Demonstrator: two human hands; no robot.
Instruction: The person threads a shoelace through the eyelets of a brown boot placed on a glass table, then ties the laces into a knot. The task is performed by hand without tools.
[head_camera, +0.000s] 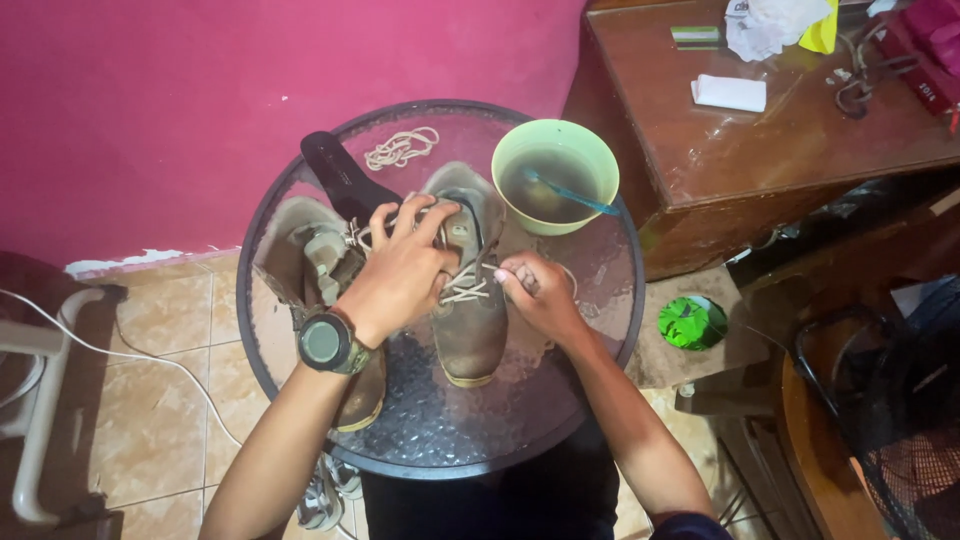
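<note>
Both forearms reach in; I see my left hand (400, 265) gripping the brown boot (470, 300) mid-tabletop (500, 420), right hand (540, 295) pinching its lace (465, 290).

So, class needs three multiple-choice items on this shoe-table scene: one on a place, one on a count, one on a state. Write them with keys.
1. Where is the green bowl?
A. on the round glass table
B. on the floor
C. on the wooden desk

2. How many brown shoes are on the table?
A. one
B. two
C. four

3. The shoe under the left hand is:
A. partly laced
B. laceless
C. boxed

Answers: 1 A, it stands at the table's far edge. 2 B, the pair lies side by side. 3 A, the right hand pinches its lace.
</note>
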